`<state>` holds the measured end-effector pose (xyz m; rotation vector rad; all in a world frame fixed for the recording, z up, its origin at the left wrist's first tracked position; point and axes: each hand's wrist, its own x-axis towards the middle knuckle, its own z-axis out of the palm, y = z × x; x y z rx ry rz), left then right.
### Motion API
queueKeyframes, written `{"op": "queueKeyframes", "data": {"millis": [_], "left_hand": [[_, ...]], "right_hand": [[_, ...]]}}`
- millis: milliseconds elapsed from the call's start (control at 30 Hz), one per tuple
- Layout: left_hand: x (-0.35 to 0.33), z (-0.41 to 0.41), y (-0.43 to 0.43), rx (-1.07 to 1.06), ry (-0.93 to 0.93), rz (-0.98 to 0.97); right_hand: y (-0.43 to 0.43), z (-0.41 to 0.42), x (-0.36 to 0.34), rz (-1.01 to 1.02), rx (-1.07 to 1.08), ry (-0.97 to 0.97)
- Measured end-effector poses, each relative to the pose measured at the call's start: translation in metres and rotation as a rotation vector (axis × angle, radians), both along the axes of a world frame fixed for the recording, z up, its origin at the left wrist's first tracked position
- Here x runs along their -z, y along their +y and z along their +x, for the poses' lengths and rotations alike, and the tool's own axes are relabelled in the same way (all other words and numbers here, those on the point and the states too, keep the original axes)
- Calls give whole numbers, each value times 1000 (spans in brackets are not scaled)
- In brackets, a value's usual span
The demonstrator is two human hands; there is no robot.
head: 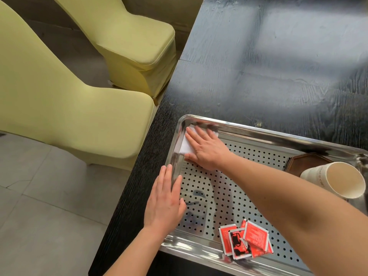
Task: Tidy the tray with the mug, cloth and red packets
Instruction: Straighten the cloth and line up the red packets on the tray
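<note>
A shiny steel tray (258,130) with a perforated floor lies on the dark table. My right hand (205,149) presses flat on a folded white cloth (185,145) in the tray's far left corner. My left hand (165,200) rests flat with straight fingers on the tray's left rim. Several red packets (246,241) lie in a loose pile near the tray's front edge. A cream cup (338,179) lies tipped on its side at the right end, next to a dark brown coaster (304,163).
The dark wooden table (268,66) stretches away behind the tray. Two chairs in yellow-green covers (69,108) stand close to the table's left edge, over a grey tiled floor (39,216).
</note>
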<state>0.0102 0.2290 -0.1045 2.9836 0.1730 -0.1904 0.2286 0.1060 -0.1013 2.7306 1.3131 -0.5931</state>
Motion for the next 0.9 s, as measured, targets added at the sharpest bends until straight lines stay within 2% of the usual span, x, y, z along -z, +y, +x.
{"op": "queueKeyframes", "data": {"millis": [233,433,633,800,900], "left_hand": [[-4,0,-2,-5,-7,28],[-1,0,-1,-5,-3,18],[-1,1,-1,3,10,33],[-1,1,-1,1,4,34],[-1,0,-2,7,1,39]], "right_hand": [[-5,-3,14,16,-17,-30],[-2,-14,11,132,-85,-125],[-6,-21,16,88,-64,-81],[-28,-26,10,206,180,-213],[-43,-32,13,199,324,-203]]}}
